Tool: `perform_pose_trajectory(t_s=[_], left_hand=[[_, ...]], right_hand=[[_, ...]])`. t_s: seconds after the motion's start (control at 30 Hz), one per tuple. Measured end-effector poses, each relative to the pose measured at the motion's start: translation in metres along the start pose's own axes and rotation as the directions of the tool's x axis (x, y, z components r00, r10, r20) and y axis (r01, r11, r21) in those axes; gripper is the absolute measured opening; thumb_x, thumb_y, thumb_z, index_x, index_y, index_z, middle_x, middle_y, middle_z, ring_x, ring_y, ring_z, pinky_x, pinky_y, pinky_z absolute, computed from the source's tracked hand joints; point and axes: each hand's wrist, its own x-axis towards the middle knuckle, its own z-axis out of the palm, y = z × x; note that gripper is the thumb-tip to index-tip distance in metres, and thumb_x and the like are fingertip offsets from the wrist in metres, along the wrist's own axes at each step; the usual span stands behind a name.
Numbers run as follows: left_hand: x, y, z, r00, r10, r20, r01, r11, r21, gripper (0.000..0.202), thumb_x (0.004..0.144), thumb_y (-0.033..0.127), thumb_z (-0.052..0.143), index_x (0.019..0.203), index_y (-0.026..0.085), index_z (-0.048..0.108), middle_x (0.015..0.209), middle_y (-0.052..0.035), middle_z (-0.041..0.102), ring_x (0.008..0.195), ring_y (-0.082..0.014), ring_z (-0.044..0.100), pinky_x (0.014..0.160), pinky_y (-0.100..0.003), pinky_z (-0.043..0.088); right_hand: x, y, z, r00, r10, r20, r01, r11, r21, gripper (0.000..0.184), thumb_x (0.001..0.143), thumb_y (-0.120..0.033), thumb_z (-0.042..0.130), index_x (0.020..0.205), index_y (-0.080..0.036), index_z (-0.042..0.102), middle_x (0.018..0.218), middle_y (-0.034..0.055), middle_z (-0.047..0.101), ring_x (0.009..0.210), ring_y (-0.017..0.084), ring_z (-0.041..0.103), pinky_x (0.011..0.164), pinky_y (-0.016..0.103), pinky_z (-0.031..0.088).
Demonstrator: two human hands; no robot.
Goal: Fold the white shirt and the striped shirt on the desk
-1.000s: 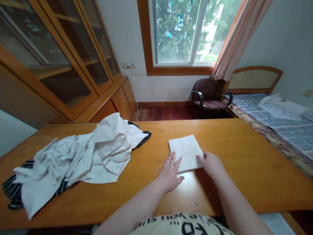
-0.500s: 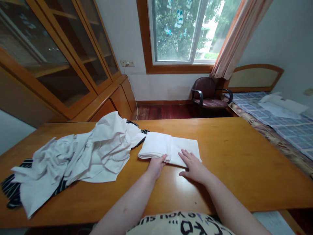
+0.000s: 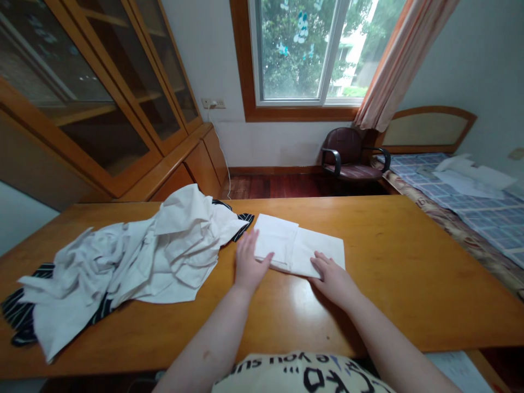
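A white cloth (image 3: 317, 245), folded into a flat strip, lies on the wooden table in front of me; its left part is doubled over into a thicker layer. My left hand (image 3: 250, 265) rests at the left edge of this cloth with fingers spread, the thumb touching its near left corner. On the near right part lies my right hand (image 3: 333, 281), fingers stretched over the top and thumb by the near edge. Left of both hands is a crumpled heap of white fabric (image 3: 172, 245), with black striped cloth (image 3: 27, 314) showing from under it.
The wooden table (image 3: 409, 273) spans the view. Behind it are a glass-doored cabinet (image 3: 139, 82) at left, a window (image 3: 295, 60), a dark red armchair (image 3: 347, 155) and a bed (image 3: 470, 191) with a checked cover at right.
The folded cloth has shifted slightly right and turned a little. My left hand has let go of its near edge and moved to its left side; my right hand has slid right.
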Motion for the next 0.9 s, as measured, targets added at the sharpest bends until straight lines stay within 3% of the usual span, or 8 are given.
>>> perform_pose_trajectory(t_s=[0.07,0.13,0.33,0.5,0.57,0.63,0.8,0.9], left_hand=[[0.000,0.005,0.006,0.957,0.073,0.280,-0.114,0.984,0.134,0.080,0.065,0.051,0.074,0.137,0.026,0.048,0.148,-0.0103,0.040,0.141,-0.0358,0.021,0.114,-0.055,0.011],[0.001,0.009,0.012,0.928,0.057,0.369,-0.137,0.971,0.194,0.071,0.067,0.050,0.073,0.132,0.030,0.054,0.148,-0.0082,0.040,0.141,-0.0370,0.021,0.113,-0.057,0.012],[0.007,0.000,0.008,0.967,-0.161,0.199,0.176,0.982,-0.062,0.025,0.086,0.030,0.050,0.096,0.021,0.072,0.110,-0.0102,0.070,0.118,-0.0287,0.055,0.102,-0.045,0.037],[0.014,-0.021,0.009,0.808,-0.587,-0.049,0.442,0.660,-0.607,0.032,0.086,0.041,0.050,0.099,0.016,0.065,0.105,-0.0109,0.070,0.103,-0.0240,0.063,0.091,-0.037,0.047],[0.016,-0.024,0.015,0.772,-0.635,0.037,0.435,0.485,-0.758,0.038,0.090,0.046,0.044,0.109,0.018,0.060,0.116,-0.0107,0.066,0.106,-0.0216,0.062,0.093,-0.037,0.047],[0.016,-0.024,0.021,0.808,-0.564,0.169,0.452,0.410,-0.792,0.040,0.089,0.047,0.045,0.117,0.021,0.054,0.123,-0.0101,0.063,0.110,-0.0205,0.060,0.095,-0.037,0.046],[0.012,-0.014,0.021,0.885,-0.340,0.317,0.459,0.747,-0.481,0.045,0.073,0.025,0.068,0.114,0.016,0.054,0.118,-0.0144,0.064,0.112,-0.0264,0.059,0.100,-0.040,0.042],[0.010,-0.007,0.017,0.871,-0.255,0.419,0.448,0.761,-0.469,0.044,0.070,0.014,0.065,0.112,0.016,0.053,0.112,-0.0130,0.067,0.106,-0.0251,0.063,0.096,-0.039,0.046]], right_hand=[[-0.002,0.002,-0.002,1.000,0.003,-0.016,-0.003,1.000,-0.001,0.052,0.083,-0.039,0.057,0.129,-0.014,0.055,0.147,0.0146,0.039,0.133,0.027,0.040,0.113,0.042,0.025],[-0.003,0.002,-0.001,1.000,0.005,-0.030,-0.005,1.000,-0.019,0.052,0.083,-0.039,0.057,0.128,-0.014,0.055,0.147,0.0149,0.040,0.133,0.027,0.040,0.113,0.043,0.025],[-0.014,-0.002,-0.002,0.999,0.043,0.005,-0.042,0.998,-0.053,0.043,0.085,-0.024,0.052,0.126,-0.013,0.057,0.146,0.0144,0.041,0.132,0.026,0.042,0.110,0.041,0.031],[-0.033,0.006,-0.030,0.982,0.157,0.102,-0.150,0.986,-0.077,0.033,0.091,-0.033,0.044,0.111,-0.021,0.067,0.131,0.0104,0.058,0.113,0.029,0.060,0.092,0.040,0.045],[-0.040,0.013,-0.044,0.972,0.180,0.153,-0.168,0.982,-0.090,0.035,0.090,-0.043,0.044,0.101,-0.023,0.071,0.113,0.0097,0.069,0.101,0.030,0.064,0.081,0.038,0.048],[-0.045,0.019,-0.054,0.962,0.201,0.183,-0.180,0.976,-0.124,0.038,0.089,-0.049,0.044,0.090,-0.023,0.072,0.095,0.0099,0.073,0.092,0.030,0.066,0.073,0.035,0.047],[-0.050,0.017,-0.048,0.966,0.225,0.126,-0.197,0.960,-0.200,0.025,0.085,-0.029,0.046,0.092,-0.021,0.069,0.090,0.0098,0.071,0.084,0.026,0.065,0.071,0.033,0.043],[-0.046,0.004,-0.029,0.994,0.112,0.012,-0.104,0.959,-0.264,0.039,0.075,-0.020,0.055,0.113,-0.016,0.063,0.115,0.0149,0.064,0.099,0.030,0.060,0.086,0.037,0.042]])
